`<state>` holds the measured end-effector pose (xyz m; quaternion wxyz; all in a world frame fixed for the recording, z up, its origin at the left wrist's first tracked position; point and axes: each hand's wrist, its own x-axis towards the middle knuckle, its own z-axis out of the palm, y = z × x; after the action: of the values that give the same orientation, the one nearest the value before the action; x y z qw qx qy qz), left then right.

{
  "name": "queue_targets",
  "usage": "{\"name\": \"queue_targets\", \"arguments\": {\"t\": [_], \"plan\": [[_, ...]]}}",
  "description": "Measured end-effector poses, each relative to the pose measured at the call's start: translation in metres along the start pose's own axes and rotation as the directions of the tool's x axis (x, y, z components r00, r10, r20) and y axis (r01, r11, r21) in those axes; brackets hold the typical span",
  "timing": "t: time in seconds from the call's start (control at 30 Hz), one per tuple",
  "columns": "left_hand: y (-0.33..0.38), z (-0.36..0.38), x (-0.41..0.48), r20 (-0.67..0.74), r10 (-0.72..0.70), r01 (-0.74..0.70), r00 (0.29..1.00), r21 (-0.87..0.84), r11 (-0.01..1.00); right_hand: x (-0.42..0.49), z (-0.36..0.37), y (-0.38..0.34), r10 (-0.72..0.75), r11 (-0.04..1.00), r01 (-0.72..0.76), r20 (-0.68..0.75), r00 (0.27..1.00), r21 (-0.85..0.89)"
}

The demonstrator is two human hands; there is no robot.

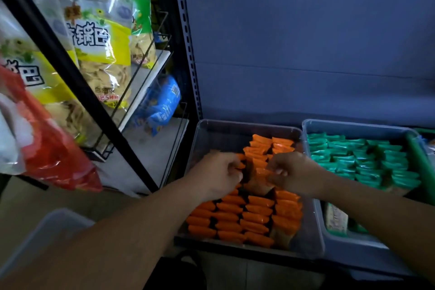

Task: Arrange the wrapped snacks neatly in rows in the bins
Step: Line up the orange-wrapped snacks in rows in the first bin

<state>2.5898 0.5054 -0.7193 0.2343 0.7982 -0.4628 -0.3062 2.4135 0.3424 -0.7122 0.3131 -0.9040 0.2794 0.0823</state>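
A: Bins?
B: Two, side by side. Left bin [211, 134] holds wrapped snacks [254, 216] in rows; right bin [348, 245] holds more packets [367, 157].
A: Left of them?
B: Rack [70, 75] of bags [103, 49], just beside left bin.

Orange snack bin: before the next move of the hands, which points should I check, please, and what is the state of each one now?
1. Left hand pinches an orange packet: ok.
2. Right hand pinches a second orange packet: ok.
3. Front rows lie straight: ok.
4. Middle packets between the hands stand in line: not ok, they are tilted.
5. Free room at the back left of the clear bin: ok.
6. Green snacks in the grey bin fully arranged: cannot tell, the right forearm hides the front part.
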Motion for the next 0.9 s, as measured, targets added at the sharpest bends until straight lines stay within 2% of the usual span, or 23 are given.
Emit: {"name": "queue_targets", "arguments": {"t": [0.17,0.37,0.5,0.6,0.8,0.9], "plan": [[-0.004,0.007,0.007,0.034,-0.041,0.039,0.999,0.062,0.997,0.003,0.008,0.003,0.004,1.000,-0.004,0.020,1.000,-0.019],[-0.001,0.011,0.009,0.012,-0.014,0.012,1.000,0.142,0.990,0.004,0.021,0.000,0.015,1.000,-0.017,0.138,0.990,0.012],[0.011,0.017,0.022,-0.020,0.085,-0.081,0.996,0.157,0.984,-0.005,0.000,0.001,0.079,0.981,-0.074,-0.019,0.997,0.182],[0.022,0.029,0.045,0.016,0.150,-0.149,0.989,0.227,0.962,-0.012,-0.012,0.003,0.108,0.954,-0.080,-0.083,0.991,0.287],[0.022,0.045,0.073,0.118,0.068,-0.110,0.991,0.398,0.911,-0.024,-0.022,0.016,0.159,0.922,-0.122,-0.073,0.985,0.367],[0.021,0.047,0.072,0.110,0.070,-0.109,0.992,0.403,0.909,-0.028,-0.026,0.016,0.160,0.921,-0.127,-0.060,0.985,0.368]]}}
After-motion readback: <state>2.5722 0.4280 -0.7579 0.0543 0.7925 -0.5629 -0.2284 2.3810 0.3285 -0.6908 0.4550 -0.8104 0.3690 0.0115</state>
